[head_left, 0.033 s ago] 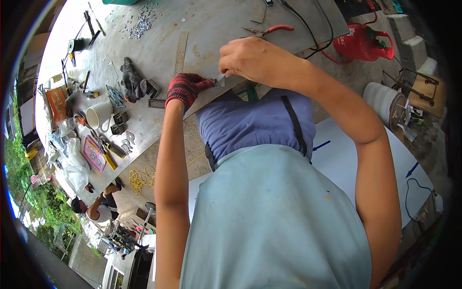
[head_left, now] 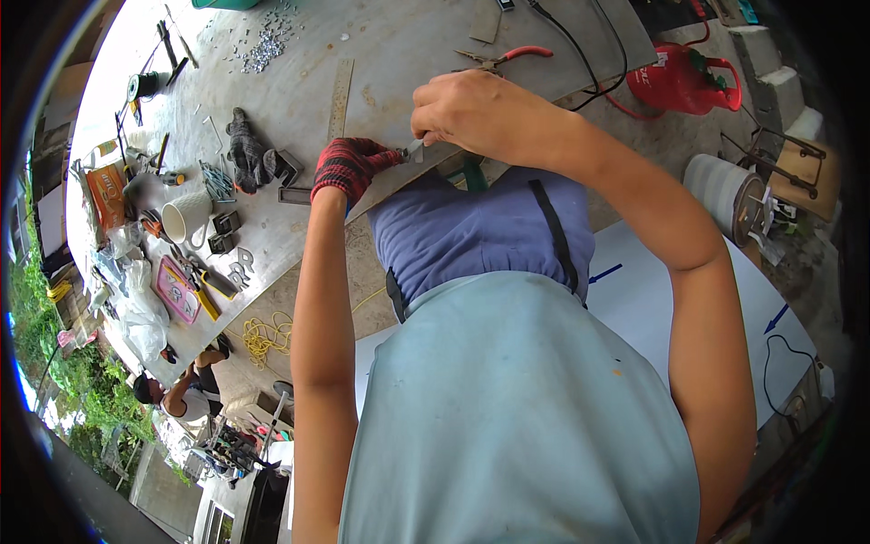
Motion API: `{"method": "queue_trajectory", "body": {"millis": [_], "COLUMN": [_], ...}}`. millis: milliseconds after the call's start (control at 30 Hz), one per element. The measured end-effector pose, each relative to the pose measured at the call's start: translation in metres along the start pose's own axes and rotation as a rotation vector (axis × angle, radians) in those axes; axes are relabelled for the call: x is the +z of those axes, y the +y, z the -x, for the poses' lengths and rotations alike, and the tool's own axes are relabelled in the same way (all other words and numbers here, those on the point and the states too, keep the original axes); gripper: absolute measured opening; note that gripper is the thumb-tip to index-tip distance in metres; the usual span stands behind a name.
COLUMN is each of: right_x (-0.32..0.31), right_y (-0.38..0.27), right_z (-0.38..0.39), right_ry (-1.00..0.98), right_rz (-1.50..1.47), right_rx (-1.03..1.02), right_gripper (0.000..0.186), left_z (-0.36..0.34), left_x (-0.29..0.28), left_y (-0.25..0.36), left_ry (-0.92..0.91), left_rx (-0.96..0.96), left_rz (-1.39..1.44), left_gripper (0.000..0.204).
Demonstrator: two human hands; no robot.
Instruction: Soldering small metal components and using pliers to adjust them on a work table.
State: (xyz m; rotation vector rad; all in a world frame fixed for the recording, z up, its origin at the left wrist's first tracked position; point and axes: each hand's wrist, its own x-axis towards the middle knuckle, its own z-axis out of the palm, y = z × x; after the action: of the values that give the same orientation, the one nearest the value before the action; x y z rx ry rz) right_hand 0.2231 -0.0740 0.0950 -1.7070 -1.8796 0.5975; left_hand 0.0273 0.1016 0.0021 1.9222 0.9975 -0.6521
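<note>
The step in hand looks like close two-handed work on a small metal piece [head_left: 414, 152], which sits between the hands at the table's [head_left: 399, 54] near edge, left of the pliers [head_left: 497, 62] and nearer the person. The left hand [head_left: 346, 169], in a red and black glove, lies farther left of the pliers; its fingers are drawn together and hold the left end of the piece at their tips. The bare right hand [head_left: 467, 104] is just on the person's side of the pliers, with its fingers curled in narrow and their tips at the other side of the piece. Its back hides most of that grip, so I cannot tell whether it pinches the piece itself or something small against it

As I judge it, the next move calls for a steady left hold and a fine, controlled motion from the right fingertips, with care for the bare skin near what may be a sharp edge. The pliers lie untouched, within easy reach. Left of them are the ruler [head_left: 342, 98], then a spare glove [head_left: 245, 150]; farther left and nearer the person stands a mug [head_left: 184, 218]
</note>
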Motion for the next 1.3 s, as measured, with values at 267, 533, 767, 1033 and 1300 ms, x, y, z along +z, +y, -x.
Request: {"method": "queue_trajectory", "body": {"millis": [267,533,767,1033,1300], "right_x": [0.008,0.005,-0.035,-0.149,-0.137], "right_y": [0.003,0.001,0.015,0.093,0.179], "right_z": [0.0,-0.001,-0.012,-0.068,-0.124], "right_ry": [0.022,-0.011,0.117,0.556,0.7], "right_rz": [0.013,0.016,0.061,0.215,0.372], "right_rx": [0.003,0.021,0.003,0.16,0.355], "right_gripper": [0.007,0.009,0.01,0.015,0.022], "left_z": [0.003,0.003,0.0,0.002,0.009], "left_x": [0.0,0.002,-0.002,0.001,-0.001], "left_y": [0.011,0.007,0.008,0.004,0.01], "left_ry": [-0.019,-0.01,-0.019,-0.024,-0.013], "left_rx": [-0.034,-0.023,-0.027,-0.006,-0.022], "left_rz": [0.008,-0.005,-0.024,0.0,-0.033], "left_gripper": [0.038,0.038,0.043,0.043,0.041]}}
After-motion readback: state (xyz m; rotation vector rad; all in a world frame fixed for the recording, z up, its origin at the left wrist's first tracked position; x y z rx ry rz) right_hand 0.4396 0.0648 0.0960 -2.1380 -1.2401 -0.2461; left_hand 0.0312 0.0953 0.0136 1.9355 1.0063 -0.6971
